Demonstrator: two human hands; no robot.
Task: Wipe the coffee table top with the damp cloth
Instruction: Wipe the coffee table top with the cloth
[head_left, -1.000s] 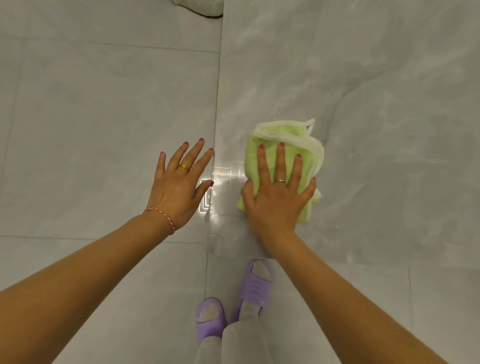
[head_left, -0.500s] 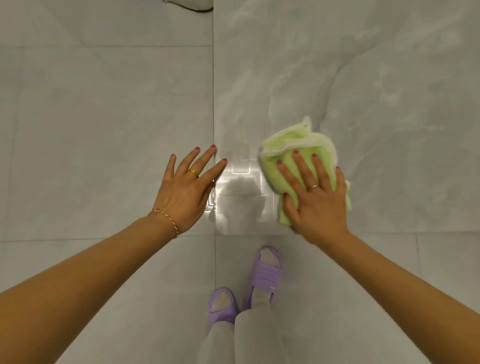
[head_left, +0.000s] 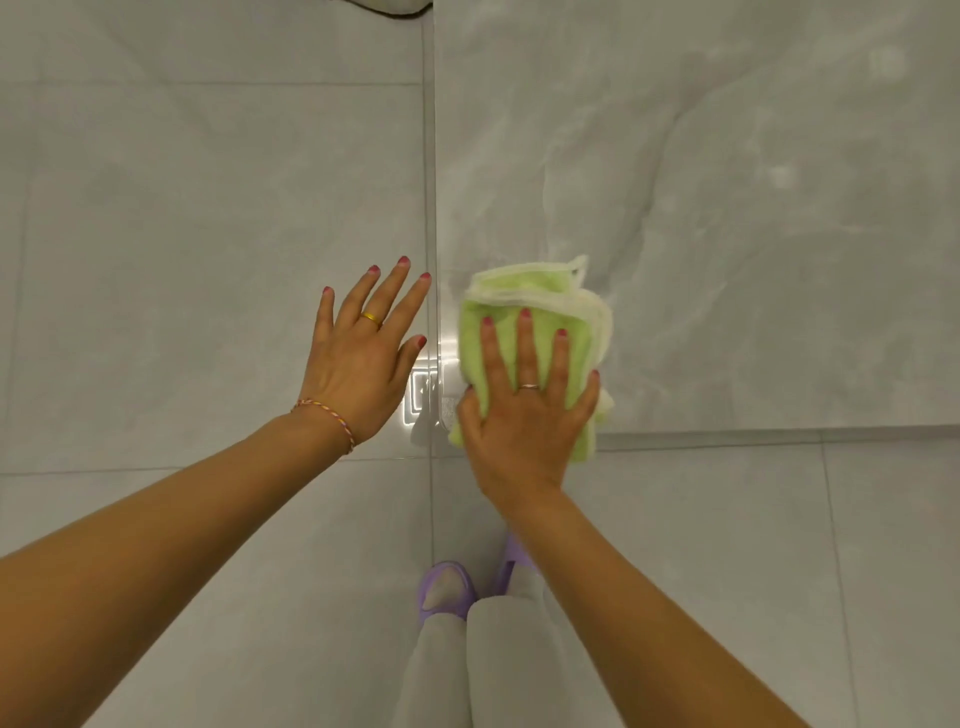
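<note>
A folded light-green cloth (head_left: 537, 304) with a pale trim lies at the near left corner of the grey marble-look coffee table top (head_left: 727, 208). My right hand (head_left: 524, 415) presses flat on it, fingers spread and pointing away from me. The cloth's near end overhangs the table's front edge. My left hand (head_left: 363, 358) hovers open, fingers apart, just left of the table's left edge, over the floor; it holds nothing.
Grey floor tiles (head_left: 182, 234) lie to the left of and in front of the table. My feet in purple slippers (head_left: 447, 590) stand below the table's near corner. A white object (head_left: 389, 5) shows at the top edge.
My right hand slid the cloth back left toward the table's left edge and its fingers turned straight ahead. The left hand stayed beside the edge.
</note>
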